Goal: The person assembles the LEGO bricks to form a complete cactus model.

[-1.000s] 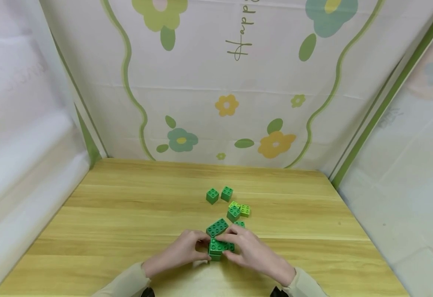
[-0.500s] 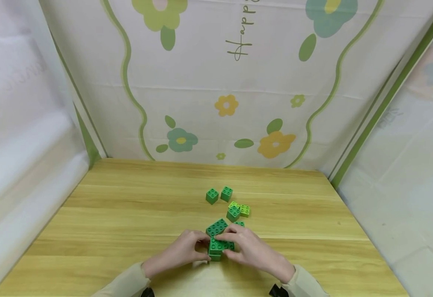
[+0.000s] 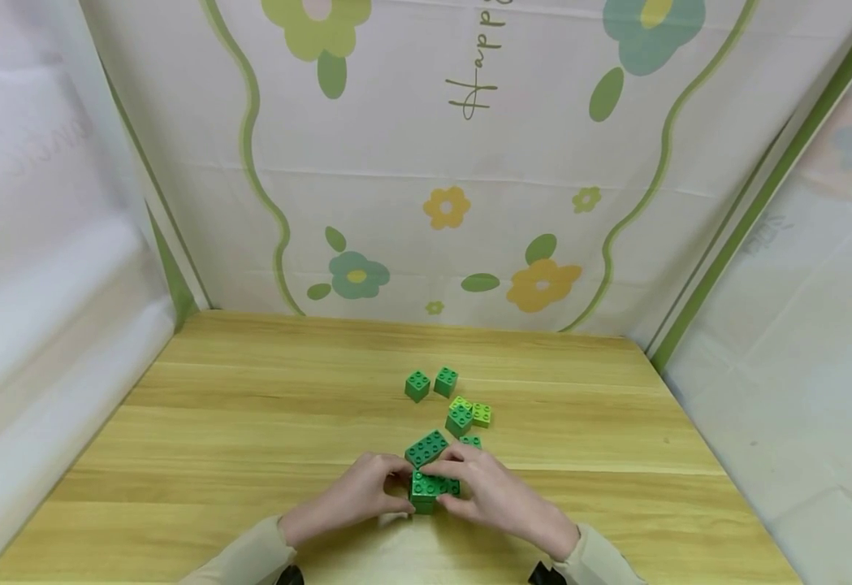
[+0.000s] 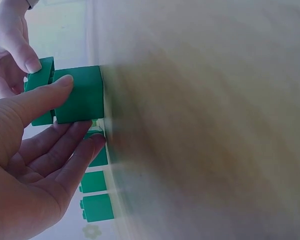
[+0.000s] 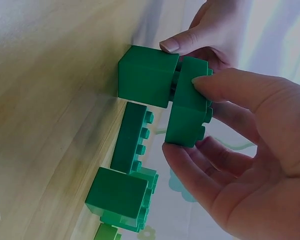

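Note:
My left hand (image 3: 367,487) pinches a tall green toy building block (image 4: 80,95) between thumb and fingers; the block stands on the table. Over it, my right hand (image 3: 487,491) grips a flatter, longer green building brick (image 5: 187,107) by its sides. That brick overhangs the block to the right, its studs facing up. In the right wrist view, a narrow gap with the lower block's studs shows between the two pieces. Just beyond the hands lies another long green brick (image 3: 426,448), eight-studded look partly beside the right fingertips.
Farther back on the wooden table (image 3: 250,406) sit two small green blocks, one left (image 3: 417,386) and one right (image 3: 447,381). Nearer are a green block (image 3: 459,419) and lime bricks (image 3: 482,414). A green brick (image 3: 472,442) peeks out behind the right hand. Printed cloth (image 3: 396,146) encloses the table.
The upper brick has shifted very slightly left and down over the lower block, and less of the block shows beneath it. Both hands keep nearly the same place and grip.

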Tool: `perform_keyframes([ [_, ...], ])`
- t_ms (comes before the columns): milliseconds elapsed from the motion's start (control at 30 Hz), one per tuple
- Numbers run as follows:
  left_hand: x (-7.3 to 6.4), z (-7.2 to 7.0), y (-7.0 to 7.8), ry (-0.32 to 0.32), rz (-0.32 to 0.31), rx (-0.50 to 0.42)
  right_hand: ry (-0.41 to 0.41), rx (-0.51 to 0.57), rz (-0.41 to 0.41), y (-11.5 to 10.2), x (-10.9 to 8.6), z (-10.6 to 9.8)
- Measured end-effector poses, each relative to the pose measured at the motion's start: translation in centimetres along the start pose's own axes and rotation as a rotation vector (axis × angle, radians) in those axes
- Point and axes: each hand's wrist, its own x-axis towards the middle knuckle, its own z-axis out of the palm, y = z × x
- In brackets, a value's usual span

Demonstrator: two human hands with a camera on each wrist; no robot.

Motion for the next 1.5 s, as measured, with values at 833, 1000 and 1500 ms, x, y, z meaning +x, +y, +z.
perform_keyframes([
  [833,0.07,0.26,-0.33,0.013,0.024,0.018,0.035,-0.063,-0.007,-0.35,0.10,0.30],
  [1000,0.02,0.25,-0.35,-0.001,0.001,0.013,0.014,-0.042,0.011,-0.35,0.13,0.29],
  [1500,0.09,0.02,-0.30,-0.015,-0.010,0.033,-0.010,-0.008,0.043,0.04,-0.03,0.42],
])
